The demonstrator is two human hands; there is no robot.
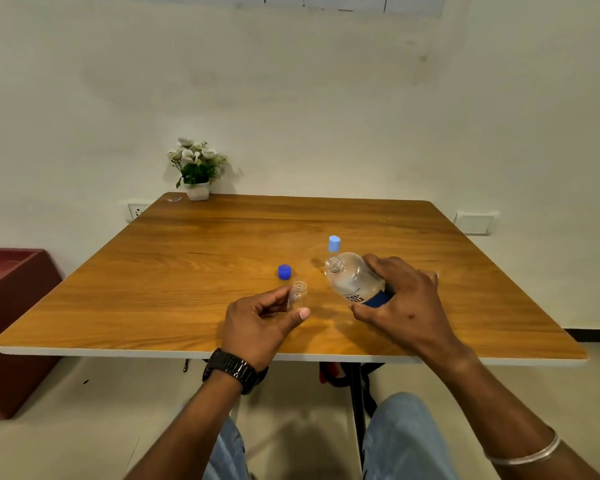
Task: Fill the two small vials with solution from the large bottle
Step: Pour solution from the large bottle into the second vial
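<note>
On top of the wooden bench [222, 237] sit all the things for this job. Beside the bench, on the left, stands a dark red box [11, 306] on the floor. At the far left corner of the bench is a small white pot of white flowers [197, 168].

The right hand [406, 299] wraps its fingers around the large bottle [354, 278]. That bottle is clear, has no cap on, and leans over with its open mouth toward the left. It has a blue and white label with dark letters, but the letters are upside down and too small to read.

The left hand [260, 317], with a black watch [232, 370] on its wrist, pinches a small vial [298, 294] between thumb and fingers. This vial is clear, open at the top, and stands just left of the big bottle's mouth, not touching it.

Behind the large bottle pokes up a light blue cap [334, 243]; what it sits on is mostly hidden. A dark blue cap [284, 271] lies on the bench just behind the small vial.
</note>
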